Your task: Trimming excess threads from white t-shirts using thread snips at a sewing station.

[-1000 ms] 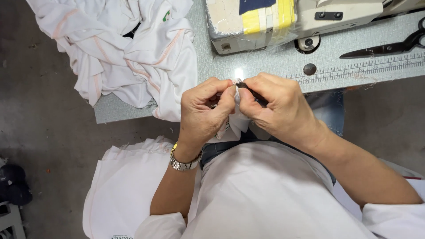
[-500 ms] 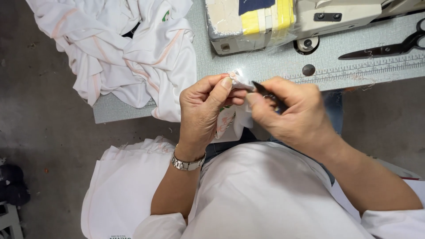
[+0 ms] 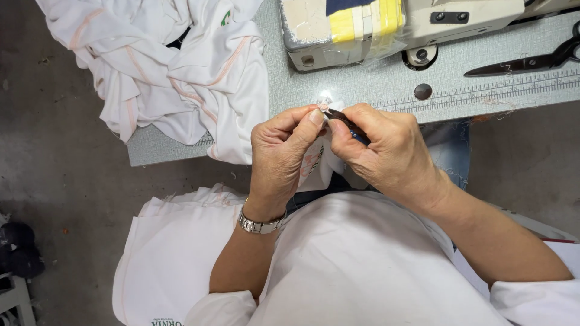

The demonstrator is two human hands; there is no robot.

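Grey work table (image 3: 362, 90): textured top across the upper part of the view, ruler strip along its near edge.
White garment pile (image 3: 175, 72): heaped on the left end of the table, pale orange seam lines, one fold hanging over the near edge.
Sewing machine (image 3: 386, 24): cream body at the top edge, yellow and blue patches on its left part.
White fabric on lap (image 3: 175, 253): spread flat at lower left, beside the left forearm.
Right hand (image 3: 386, 157): curled, thumb and fingers closed on a small dark thread snipper (image 3: 344, 119), whose tip points left and meets the white fabric piece.
Left hand (image 3: 284, 157): thumb and forefinger pressed together, pinching a small white fabric piece (image 3: 323, 163) at its top; the rest hangs between the two hands, just in front of the table edge.
Black scissors (image 3: 531, 60): lying on the table at far right, blades shut, well apart from both hands.
Metal wristwatch (image 3: 260, 224): on the left wrist.
Dark round knob (image 3: 423, 91): on the table, near the ruler strip.
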